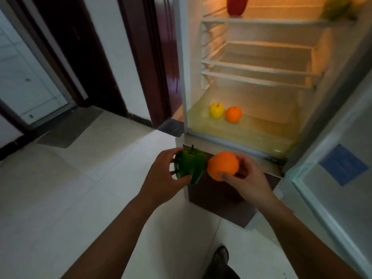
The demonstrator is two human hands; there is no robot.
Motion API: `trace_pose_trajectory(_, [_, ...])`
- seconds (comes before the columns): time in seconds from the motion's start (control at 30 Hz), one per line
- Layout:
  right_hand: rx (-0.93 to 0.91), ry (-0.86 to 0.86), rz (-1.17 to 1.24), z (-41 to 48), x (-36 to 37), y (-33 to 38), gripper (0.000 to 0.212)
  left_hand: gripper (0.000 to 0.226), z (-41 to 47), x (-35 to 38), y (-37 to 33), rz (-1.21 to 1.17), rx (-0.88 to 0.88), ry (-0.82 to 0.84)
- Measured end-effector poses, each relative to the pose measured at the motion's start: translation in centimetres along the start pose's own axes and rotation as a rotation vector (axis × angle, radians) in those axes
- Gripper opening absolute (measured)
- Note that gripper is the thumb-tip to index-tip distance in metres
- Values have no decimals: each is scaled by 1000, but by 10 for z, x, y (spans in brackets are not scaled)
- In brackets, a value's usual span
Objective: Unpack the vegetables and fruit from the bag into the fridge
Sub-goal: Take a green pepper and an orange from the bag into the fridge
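Note:
My left hand grips a green bell pepper in front of the open fridge. Right beside it, my right hand holds an orange; the two fruits nearly touch. Both hands are below the fridge's lower edge. On the bottom shelf inside sit a yellow apple and another orange, side by side. A red pepper stands on the top shelf, and a blurred green-yellow item lies at the top right. The bag is out of view.
The fridge door stands open to the right, with a blue sticker on it. Two wire shelves in the middle hold nothing. A dark lower compartment front sits under my hands. A dark door frame stands left of the fridge. My shoe rests on the pale tiled floor.

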State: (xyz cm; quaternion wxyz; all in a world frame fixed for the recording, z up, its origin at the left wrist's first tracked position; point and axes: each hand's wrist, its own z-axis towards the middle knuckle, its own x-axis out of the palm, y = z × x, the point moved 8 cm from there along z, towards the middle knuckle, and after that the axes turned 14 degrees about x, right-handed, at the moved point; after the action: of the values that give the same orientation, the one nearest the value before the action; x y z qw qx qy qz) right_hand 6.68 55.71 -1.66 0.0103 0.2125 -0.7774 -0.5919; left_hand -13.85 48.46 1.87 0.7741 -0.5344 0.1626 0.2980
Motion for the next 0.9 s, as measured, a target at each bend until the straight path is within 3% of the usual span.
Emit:
trace_pose_trajectory(0.33, [-53, -154, 84, 134, -63, 54, 49, 65, 167, 44, 37, -133, 38, -34])
trace_pose_trajectory(0.43, [-40, -179, 86, 166, -74, 57, 64, 66, 192, 52, 55, -163, 13, -36])
trace_pose_trajectory(0.9, [63, -473, 61, 246, -102, 43, 55, 67, 330, 122, 128, -311, 80, 211])
